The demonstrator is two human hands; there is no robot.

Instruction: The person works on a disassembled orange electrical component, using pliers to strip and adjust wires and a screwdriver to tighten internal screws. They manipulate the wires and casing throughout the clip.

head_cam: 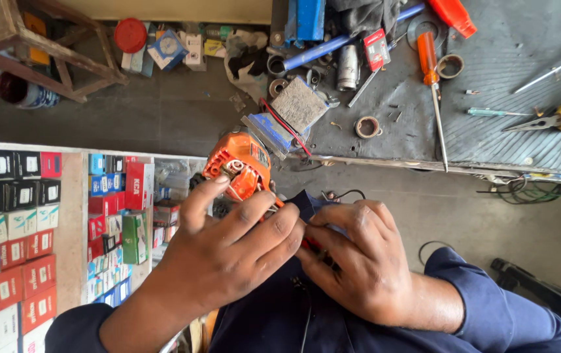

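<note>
An orange power-tool housing with exposed metal parts and red and black wires sits against my lap. My left hand wraps around its lower end, thumb up beside the casing. My right hand is curled right next to the left one, fingers pinched on a small reddish part that is mostly hidden between the two hands. Both arms wear dark blue sleeves.
A grey workbench at the upper right carries an orange-handled screwdriver, yellow-handled pliers, a thin green screwdriver, metal rings and a blue vise. Shelves of small coloured boxes fill the left. A wooden stool stands at top left.
</note>
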